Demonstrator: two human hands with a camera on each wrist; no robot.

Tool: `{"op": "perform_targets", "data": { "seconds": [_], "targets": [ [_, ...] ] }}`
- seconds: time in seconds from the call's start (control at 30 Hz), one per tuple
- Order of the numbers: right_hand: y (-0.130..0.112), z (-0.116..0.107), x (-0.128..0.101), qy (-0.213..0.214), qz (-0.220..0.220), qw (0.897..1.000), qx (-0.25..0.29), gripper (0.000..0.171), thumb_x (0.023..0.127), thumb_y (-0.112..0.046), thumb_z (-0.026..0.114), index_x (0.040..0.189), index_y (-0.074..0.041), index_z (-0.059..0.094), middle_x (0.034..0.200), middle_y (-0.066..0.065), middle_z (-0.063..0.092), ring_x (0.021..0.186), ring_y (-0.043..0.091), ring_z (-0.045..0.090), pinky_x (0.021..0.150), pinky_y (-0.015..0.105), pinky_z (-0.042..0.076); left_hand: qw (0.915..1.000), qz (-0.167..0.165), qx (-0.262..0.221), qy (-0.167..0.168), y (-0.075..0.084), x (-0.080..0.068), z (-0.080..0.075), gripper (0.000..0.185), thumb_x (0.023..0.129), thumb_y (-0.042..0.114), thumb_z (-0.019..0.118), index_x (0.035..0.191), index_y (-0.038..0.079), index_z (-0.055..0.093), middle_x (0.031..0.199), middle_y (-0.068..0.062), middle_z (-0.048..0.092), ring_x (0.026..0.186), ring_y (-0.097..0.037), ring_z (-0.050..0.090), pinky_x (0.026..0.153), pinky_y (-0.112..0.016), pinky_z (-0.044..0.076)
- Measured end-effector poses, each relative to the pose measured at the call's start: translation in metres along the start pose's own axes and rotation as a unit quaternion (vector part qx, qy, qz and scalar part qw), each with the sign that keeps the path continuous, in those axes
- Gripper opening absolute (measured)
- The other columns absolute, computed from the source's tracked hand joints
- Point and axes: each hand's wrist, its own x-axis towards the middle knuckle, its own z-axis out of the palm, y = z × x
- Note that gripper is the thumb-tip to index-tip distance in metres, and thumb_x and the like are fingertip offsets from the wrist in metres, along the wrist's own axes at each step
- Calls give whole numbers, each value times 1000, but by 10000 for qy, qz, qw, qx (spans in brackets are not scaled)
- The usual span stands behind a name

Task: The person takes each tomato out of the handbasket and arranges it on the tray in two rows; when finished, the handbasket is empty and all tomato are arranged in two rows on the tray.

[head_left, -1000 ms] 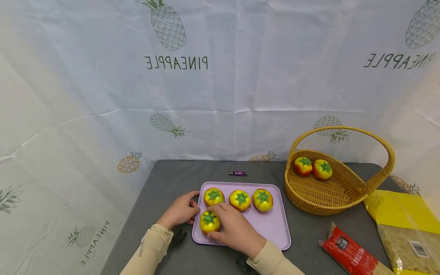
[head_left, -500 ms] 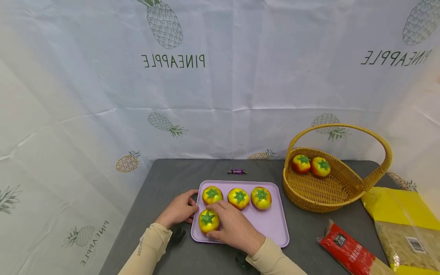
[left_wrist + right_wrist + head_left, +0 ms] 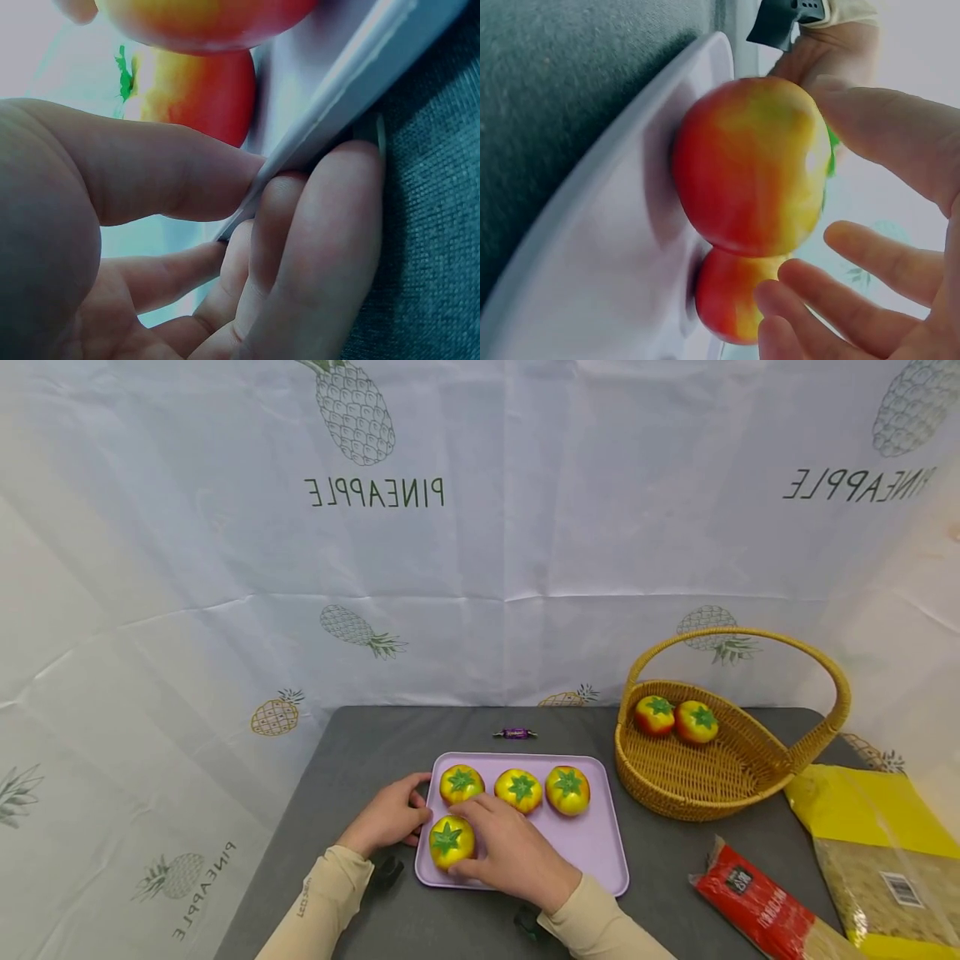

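On a lilac tray (image 3: 581, 856) sit several red-and-yellow, tomato-like fruits with green star-shaped tops. Three form the back row: a left fruit (image 3: 461, 783), a middle one (image 3: 518, 790) and a right one (image 3: 567, 791). A front fruit (image 3: 452, 843) lies at the tray's front left. My left hand (image 3: 386, 818) pinches the tray's left rim (image 3: 322, 112), thumb above and fingers beneath. Around the front fruit's right side my right hand (image 3: 517, 852) hovers, its fingers spread and apart from it in the right wrist view; the thumb tip is very near, and contact there cannot be told.
Right of the tray stands a wicker basket (image 3: 675, 806) with a tall handle, holding two similar fruits (image 3: 696, 722). A red packet (image 3: 765, 897) and a yellow-topped bag (image 3: 870, 852) lie at the right. A purple-wrapped candy (image 3: 515, 734) lies behind the tray.
The front fruit has shifted very slightly left, and the gap between it and my right palm has grown a little. My left hand stays at the tray rim. The whole head view drifts slightly.
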Motion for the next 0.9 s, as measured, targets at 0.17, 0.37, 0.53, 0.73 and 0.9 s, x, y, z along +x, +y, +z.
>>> {"op": "perform_targets", "data": {
  "seconds": [0.17,0.37,0.53,0.73,0.9],
  "targets": [
    [3,-12,-1,-126,296,9993,195,66,85,-40,92,141,-16,67,134,-3,67,118,13,65,106,36,60,10000,50,-58,-26,3,2,2,67,92,5,72,156,8,53,96,-9,64,69,-20,66,58,-35,65],
    [13,-33,-6,-58,374,9984,424,62,89,-37,90,143,-16,65,138,-1,67,121,17,66,105,40,59,10000,37,-28,-67,4,4,5,67,92,7,74,156,9,53,96,-9,63,69,-21,66,58,-34,65],
    [31,-62,-17,226,515,9981,267,59,89,-36,90,140,-17,67,137,0,69,123,19,67,108,45,59,9999,67,-131,-46,2,2,6,67,92,5,73,156,7,53,95,-9,62,68,-21,65,57,-35,64],
    [61,-108,-35,390,1012,9940,-143,60,90,-37,89,142,-19,66,140,1,68,125,26,69,107,52,60,9999,70,-139,40,1,0,3,67,92,4,74,156,7,53,95,-9,60,68,-21,64,57,-36,64],
    [93,-149,-53,567,1453,9868,-428,63,91,-35,88,145,-13,65,143,11,68,129,36,67,108,60,58,9998,76,-167,32,-1,-1,4,69,91,4,74,156,7,53,95,-9,61,68,-21,64,56,-37,64]
  ]
}}
